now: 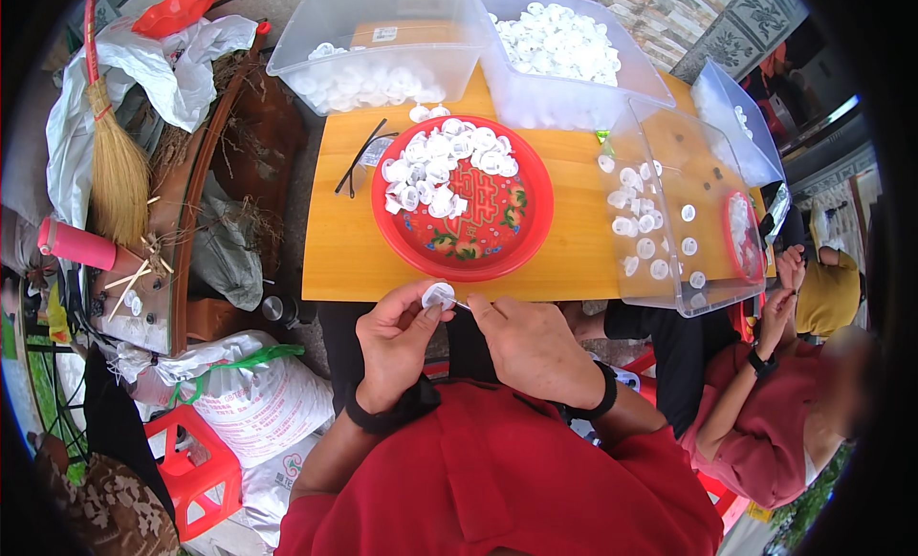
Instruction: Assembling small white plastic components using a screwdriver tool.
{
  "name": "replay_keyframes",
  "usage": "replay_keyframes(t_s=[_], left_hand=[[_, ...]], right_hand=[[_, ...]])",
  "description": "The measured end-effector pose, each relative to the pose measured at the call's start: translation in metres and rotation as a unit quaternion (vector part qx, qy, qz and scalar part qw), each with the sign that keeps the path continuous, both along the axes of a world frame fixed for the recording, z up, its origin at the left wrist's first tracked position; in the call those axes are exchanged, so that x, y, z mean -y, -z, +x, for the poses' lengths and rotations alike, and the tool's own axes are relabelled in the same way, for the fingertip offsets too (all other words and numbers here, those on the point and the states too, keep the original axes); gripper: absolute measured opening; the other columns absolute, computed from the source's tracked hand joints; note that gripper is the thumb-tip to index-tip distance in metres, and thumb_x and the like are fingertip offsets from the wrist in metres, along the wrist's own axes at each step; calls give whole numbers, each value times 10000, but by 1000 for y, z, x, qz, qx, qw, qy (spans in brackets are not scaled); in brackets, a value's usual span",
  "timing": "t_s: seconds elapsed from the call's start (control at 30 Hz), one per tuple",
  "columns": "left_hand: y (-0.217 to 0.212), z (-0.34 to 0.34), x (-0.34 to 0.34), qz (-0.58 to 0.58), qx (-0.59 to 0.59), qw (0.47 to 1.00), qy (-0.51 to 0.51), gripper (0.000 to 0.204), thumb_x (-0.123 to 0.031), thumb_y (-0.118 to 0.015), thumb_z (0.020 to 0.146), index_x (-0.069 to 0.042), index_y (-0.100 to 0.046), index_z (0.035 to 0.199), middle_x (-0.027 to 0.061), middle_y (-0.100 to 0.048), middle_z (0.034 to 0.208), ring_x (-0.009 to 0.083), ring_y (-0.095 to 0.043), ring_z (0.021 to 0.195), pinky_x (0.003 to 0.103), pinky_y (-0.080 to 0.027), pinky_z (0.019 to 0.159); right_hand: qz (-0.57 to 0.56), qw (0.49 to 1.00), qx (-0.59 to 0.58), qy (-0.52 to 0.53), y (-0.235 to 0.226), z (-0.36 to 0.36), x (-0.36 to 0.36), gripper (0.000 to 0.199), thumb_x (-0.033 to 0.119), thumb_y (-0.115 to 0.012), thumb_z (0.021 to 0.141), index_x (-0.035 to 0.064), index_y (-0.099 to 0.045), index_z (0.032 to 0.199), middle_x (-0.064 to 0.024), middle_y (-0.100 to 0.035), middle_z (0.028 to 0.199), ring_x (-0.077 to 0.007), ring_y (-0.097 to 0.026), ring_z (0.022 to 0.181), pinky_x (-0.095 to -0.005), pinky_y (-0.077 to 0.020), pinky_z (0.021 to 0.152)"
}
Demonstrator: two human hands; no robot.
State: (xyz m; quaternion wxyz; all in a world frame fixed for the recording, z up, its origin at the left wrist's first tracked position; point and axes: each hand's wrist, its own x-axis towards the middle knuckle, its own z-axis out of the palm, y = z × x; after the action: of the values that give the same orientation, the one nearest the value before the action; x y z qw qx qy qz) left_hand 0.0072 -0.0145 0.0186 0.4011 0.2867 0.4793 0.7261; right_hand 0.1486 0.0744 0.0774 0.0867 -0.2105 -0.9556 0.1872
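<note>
In front of the table's near edge, my left hand (394, 344) pinches a small round white plastic piece (438, 295) between thumb and fingers. My right hand (537, 348) is closed beside it, around a thin tool (464, 306). Only a short length of that tool shows, pointing at the white piece; the rest is hidden in the fingers. Just beyond my hands is a round red tray (543, 212) with a printed floral pattern. Many similar white pieces (435, 159) are heaped on its far and left side.
Clear plastic bins (287, 64) of white pieces line the far side of the wooden table (335, 260). Eyeglasses (361, 157) lie left of the tray. A tilted clear bin (660, 288) with scattered pieces is at right, near another person's hands (776, 307). A broom (117, 169) stands left.
</note>
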Motion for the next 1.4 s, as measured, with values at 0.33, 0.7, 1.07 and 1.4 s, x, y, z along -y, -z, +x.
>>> replay_keyframes(t_s=[0.33,0.7,1.07,1.4], left_hand=[[11,-1,1,-24,-30,999,12,213,94,-525,832,71,-567,1039,114,-619,962,145,-606,858,269,-527,751],[14,-9,-4,12,72,997,8,242,90,-532,824,55,-574,1060,99,-631,970,141,-603,870,258,-510,764],[7,-5,-4,-7,32,999,17,243,78,-550,822,42,-581,1060,91,-631,971,126,-599,855,242,-507,738],[16,-3,-1,-28,-9,999,28,234,90,-554,815,64,-572,1047,113,-627,940,151,-612,826,276,-534,723]], right_hand=[[128,983,79,-108,-19,-11,-3,273,67,-541,675,-124,-505,867,-126,-526,595,-255,-573,572,-349,-429,450],[-14,999,41,3,-18,-1,-11,204,35,-521,698,-36,-511,889,-142,-542,625,-297,-574,589,-385,-442,501],[2,999,40,-19,-12,-4,-10,201,49,-524,707,-24,-520,894,-127,-534,615,-284,-565,555,-375,-443,486],[178,974,86,-108,-16,-11,-3,241,68,-544,685,-112,-510,841,-118,-539,608,-235,-575,549,-319,-443,449]])
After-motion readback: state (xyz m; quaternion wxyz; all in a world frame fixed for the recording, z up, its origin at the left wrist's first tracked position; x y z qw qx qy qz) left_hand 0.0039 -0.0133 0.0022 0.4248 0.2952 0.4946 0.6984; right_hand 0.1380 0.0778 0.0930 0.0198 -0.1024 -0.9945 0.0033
